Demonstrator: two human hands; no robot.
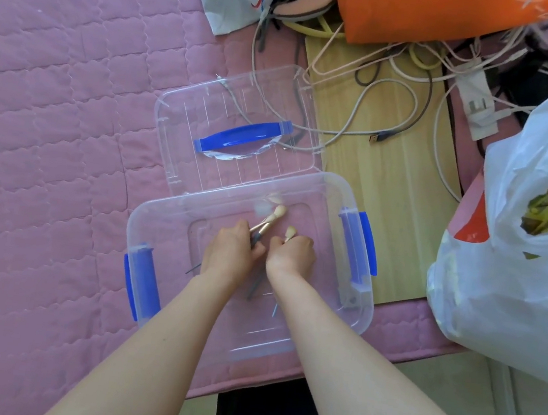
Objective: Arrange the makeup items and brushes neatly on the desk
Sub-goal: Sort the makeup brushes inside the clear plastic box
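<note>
Makeup brushes [269,222] sat inside a clear plastic box [348,323] on a pink quilt [53,111], as I watched from the head camera. At the box's left end stood a blue latch [139,282]. My left hand [231,252] was curled around two or three brushes with rose-gold ferrules, their pale tips pointing away from me. Just beside it, nearly touching, my right hand [290,256] pinched a smaller pale-tipped brush [290,234]. Behind the box lay its clear lid [234,126] with a blue handle [242,134]. Further right, a wooden board [387,204] carried tangled cables [383,93], and a white plastic bag [516,271] sat at the far right.
</note>
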